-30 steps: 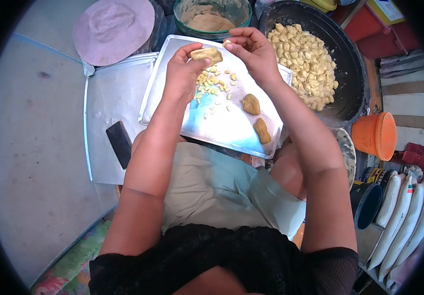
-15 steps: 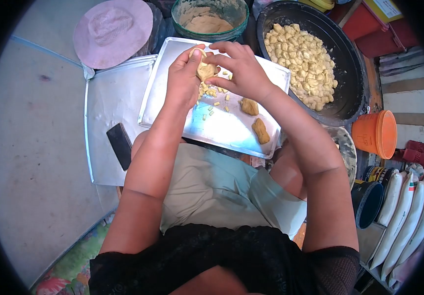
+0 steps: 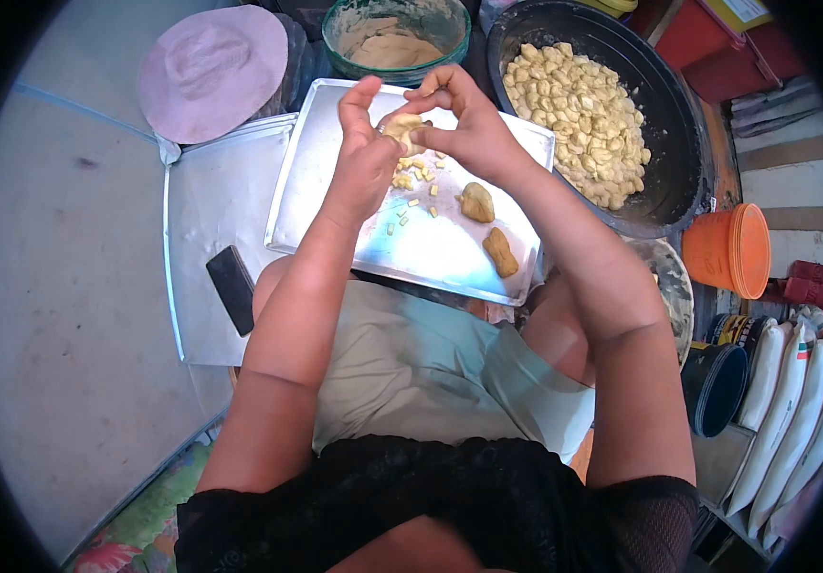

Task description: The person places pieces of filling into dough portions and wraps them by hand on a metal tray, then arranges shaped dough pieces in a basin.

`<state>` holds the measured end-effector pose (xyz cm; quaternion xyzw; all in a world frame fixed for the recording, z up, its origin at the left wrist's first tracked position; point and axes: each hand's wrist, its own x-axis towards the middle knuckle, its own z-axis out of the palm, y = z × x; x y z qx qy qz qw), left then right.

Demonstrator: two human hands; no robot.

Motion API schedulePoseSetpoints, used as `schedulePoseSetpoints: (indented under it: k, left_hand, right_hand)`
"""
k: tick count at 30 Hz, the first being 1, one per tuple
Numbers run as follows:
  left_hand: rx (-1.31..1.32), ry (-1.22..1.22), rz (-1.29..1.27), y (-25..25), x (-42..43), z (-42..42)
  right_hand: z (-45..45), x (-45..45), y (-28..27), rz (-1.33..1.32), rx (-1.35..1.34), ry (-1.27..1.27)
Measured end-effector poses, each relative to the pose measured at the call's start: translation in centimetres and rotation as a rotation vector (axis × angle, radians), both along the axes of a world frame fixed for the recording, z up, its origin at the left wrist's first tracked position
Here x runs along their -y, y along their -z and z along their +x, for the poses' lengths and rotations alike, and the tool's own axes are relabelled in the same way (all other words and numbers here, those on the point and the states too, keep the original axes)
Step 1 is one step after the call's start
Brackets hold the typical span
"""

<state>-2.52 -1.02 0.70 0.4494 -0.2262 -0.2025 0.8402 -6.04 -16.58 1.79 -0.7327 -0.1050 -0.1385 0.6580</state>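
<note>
Between the fingers of both hands, above a metal tray [image 3: 335, 205], is a piece of pale yellow dough [image 3: 404, 130]. My left hand [image 3: 367, 153] pinches its left side with the thumb, and my right hand [image 3: 464, 129] grips its right side with thumb and curled fingers. Small yellow cut pieces [image 3: 415, 175] lie scattered on the tray beneath my hands. Two brownish dough lumps, one rounder [image 3: 476, 202] and one longer [image 3: 500, 252], rest toward the tray's right end.
A black basin [image 3: 674, 162] with many filled dough balls [image 3: 579, 119] stands at the upper right. Behind the tray is a green-rimmed tub [image 3: 395, 72] of tan powder. A pink hat [image 3: 211, 72], a phone [image 3: 230, 289], an orange bucket [image 3: 728, 250] and white packets [image 3: 793, 420] surround me.
The dough has been folded over between my fingers, its flat face less visible. My left fingers have lifted apart, and the right hand has curled closer in. The view has shifted slightly.
</note>
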Motion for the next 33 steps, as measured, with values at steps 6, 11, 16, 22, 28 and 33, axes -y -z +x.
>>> schedulePoseSetpoints:
  k: [6, 11, 16, 22, 28, 33]
  left_hand:
    - [-0.046, -0.007, 0.242, -0.3, 0.2, 1.0]
    - [-0.104, -0.108, 0.18, 0.3, 0.1, 1.3]
    - [-0.133, 0.156, 0.069, -0.2, -1.0, 1.4]
    - [0.209, -0.162, 0.328, 1.1, 0.0, 1.1]
    - [0.256, -0.115, 0.669, 1.4, -0.8, 1.6]
    - [0.223, -0.098, 0.632, 0.5, -0.3, 0.8]
  right_hand:
    - [-0.6, 0.6, -0.1, 0.095, -0.068, -0.037]
    - [-1.0, -0.3, -1.2, -0.359, 0.201, 0.073]
    - [-0.8, 0.1, -0.9, -0.217, -0.037, 0.107]
    - [-1.2, -0.2, -1.5, -0.151, -0.12, 0.055]
    - [-1.6, 1.1, -0.8, -0.524, 0.101, 0.033]
    - [-1.2, 6.8, -1.8, -0.744, -0.147, 0.55]
